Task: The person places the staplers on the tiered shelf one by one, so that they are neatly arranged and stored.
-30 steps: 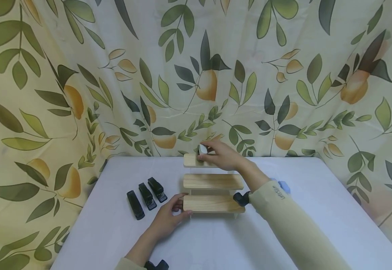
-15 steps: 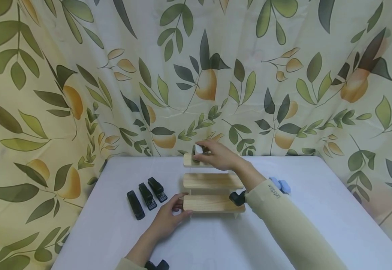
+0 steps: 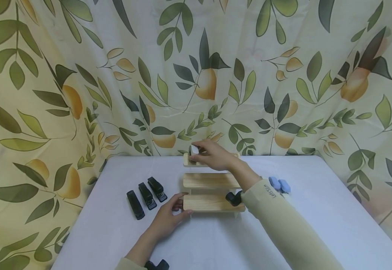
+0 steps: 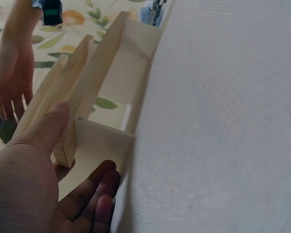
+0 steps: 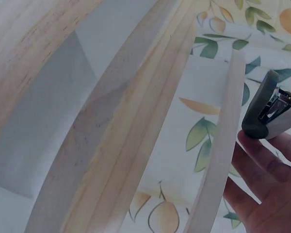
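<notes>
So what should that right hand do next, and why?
Probably ease the small green-and-white stapler down onto the top board. The right hand pinches it at that board's left end, and the left hand holds the bottom board, likely keeping things steady. Whether the stapler touches the top board is unclear.

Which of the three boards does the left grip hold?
The front board: the left grip holds its end. The middle board and top board sit higher, farther back.
</notes>
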The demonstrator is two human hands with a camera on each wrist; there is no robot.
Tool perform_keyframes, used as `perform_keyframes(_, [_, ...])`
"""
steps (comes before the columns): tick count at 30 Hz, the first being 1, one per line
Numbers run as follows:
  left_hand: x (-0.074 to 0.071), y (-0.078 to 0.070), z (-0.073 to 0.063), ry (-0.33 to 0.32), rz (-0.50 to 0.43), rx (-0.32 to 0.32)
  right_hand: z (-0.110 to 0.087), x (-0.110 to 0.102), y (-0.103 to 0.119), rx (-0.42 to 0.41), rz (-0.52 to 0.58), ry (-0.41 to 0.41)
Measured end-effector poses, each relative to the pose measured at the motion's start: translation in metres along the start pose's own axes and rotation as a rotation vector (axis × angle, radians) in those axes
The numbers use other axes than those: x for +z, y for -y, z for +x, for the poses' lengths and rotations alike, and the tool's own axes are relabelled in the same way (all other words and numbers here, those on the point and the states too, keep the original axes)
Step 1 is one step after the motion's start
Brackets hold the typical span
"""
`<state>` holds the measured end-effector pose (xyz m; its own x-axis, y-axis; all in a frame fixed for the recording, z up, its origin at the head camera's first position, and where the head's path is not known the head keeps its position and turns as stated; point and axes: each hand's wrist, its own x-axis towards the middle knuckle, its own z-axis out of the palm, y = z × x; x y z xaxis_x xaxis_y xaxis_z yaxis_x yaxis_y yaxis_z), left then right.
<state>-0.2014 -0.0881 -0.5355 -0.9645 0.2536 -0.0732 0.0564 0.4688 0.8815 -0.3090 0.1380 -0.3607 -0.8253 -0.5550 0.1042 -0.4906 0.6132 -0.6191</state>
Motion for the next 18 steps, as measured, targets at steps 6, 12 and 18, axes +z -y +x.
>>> perform_keyframes(6, [-0.0001, 0.0002, -0.0005, 0.001, 0.005, 0.000, 0.0011, 0.0033, 0.0003, 0.017, -0.010, -0.003])
perform_keyframes(12, [-0.0002, 0.0005, 0.0002, 0.003, 0.001, -0.007, 0.0015, 0.0055, -0.0009, 0.030, -0.027, -0.007])
perform_keyframes(18, [-0.0001, 0.0011, -0.0004, 0.004, 0.007, -0.004, 0.0016, 0.0073, -0.0011, 0.031, -0.041, -0.009])
